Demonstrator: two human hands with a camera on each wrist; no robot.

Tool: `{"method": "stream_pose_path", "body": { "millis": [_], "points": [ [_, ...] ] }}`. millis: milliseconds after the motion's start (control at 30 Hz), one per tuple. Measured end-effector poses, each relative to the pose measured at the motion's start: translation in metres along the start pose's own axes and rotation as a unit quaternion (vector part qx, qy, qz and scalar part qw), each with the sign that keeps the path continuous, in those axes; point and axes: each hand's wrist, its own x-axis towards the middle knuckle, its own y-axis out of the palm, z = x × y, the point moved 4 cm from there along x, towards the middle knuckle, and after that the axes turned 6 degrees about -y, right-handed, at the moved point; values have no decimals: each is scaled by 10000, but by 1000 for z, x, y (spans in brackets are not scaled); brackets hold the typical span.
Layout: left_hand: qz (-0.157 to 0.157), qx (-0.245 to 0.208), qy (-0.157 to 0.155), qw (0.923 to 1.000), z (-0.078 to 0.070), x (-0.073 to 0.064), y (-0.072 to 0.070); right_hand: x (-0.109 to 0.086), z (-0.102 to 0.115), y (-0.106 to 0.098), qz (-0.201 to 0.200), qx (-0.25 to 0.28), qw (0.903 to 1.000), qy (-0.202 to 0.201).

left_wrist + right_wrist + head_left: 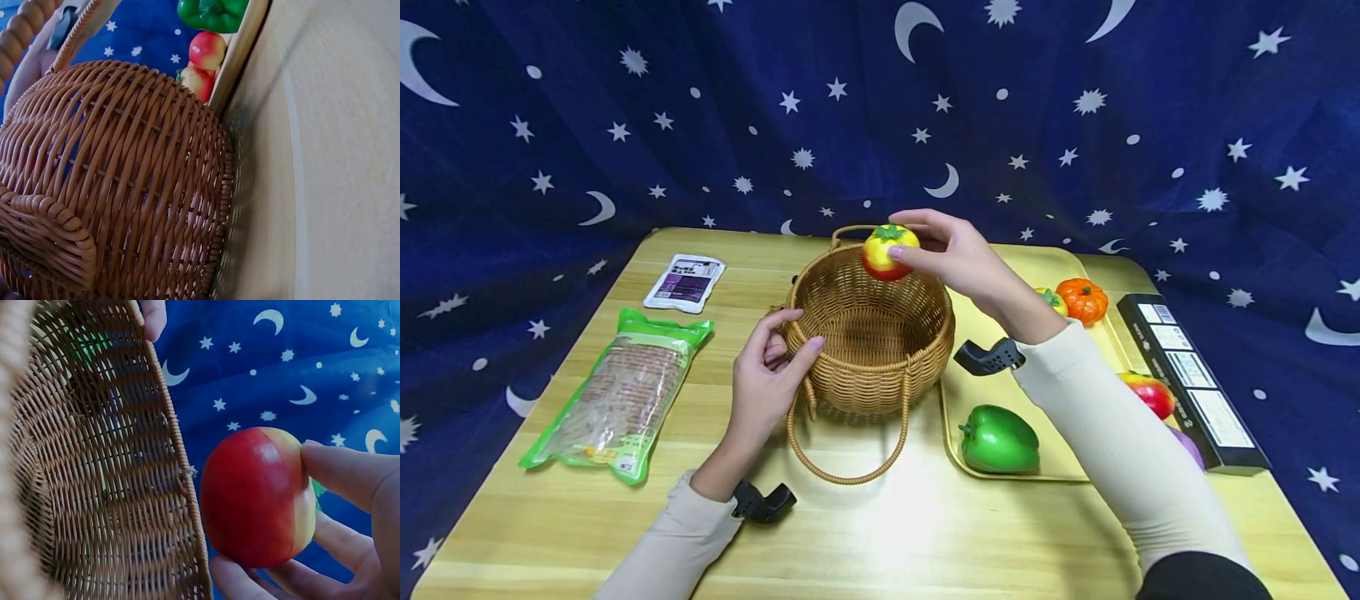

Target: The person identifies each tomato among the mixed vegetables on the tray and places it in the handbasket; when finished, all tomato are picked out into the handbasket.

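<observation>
1. A toy tomato [890, 252], red below and yellow above with a green leafy top, is in the air just above the basket's opening, near the far rim.
2. The right hand [953, 250] holds this tomato between thumb and fingers; the right-wrist view shows the fingertips against its skin.
3. Under it stands the wicker basket [872, 387], upright, its woven floor visible. One handle [847, 481] hangs down at the near side; another [850, 228] rises behind the far rim.
4. The left hand [763, 379] grips the basket's left rim, thumb and index finger on the edge.
5. Right of the basket lies a yellow tray [1037, 265]. It bears a green pepper [1000, 440] near the front and an orange pumpkin [1082, 301] near the back, with a second tomato [1051, 300] beside the pumpkin, partly behind the right forearm.
6. Farther right are a red-and-yellow fruit [1152, 396] and something purple [1189, 448], too covered by the sleeve to identify, next to a long black box [1195, 383].
7. At the left of the table [827, 542] lie a purple-and-white packet [685, 283] and, nearer, a green-edged bag [617, 396].
8. Behind hangs a blue cloth [865, 133] with moons and stars.
</observation>
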Motion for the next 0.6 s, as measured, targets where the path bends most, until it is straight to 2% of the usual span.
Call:
{"method": "stream_pose_path", "body": {
  "millis": [167,367,467,600],
  "points": [
    [9,-24,-41,10000,1,0,0,22,-8,14,210,-85,9994,248],
    [-15,3,-111,9999,24,5,-1,38,-20,30,798,-205,9954,486],
    [-11,-6,-104,9999,32,6,-2,44,-25,37,1295,-540,9888,515],
    [-20,-38,-82,10000,34,7,-4,51,-31,47,1938,-1042,9746,406]
  ]
}}
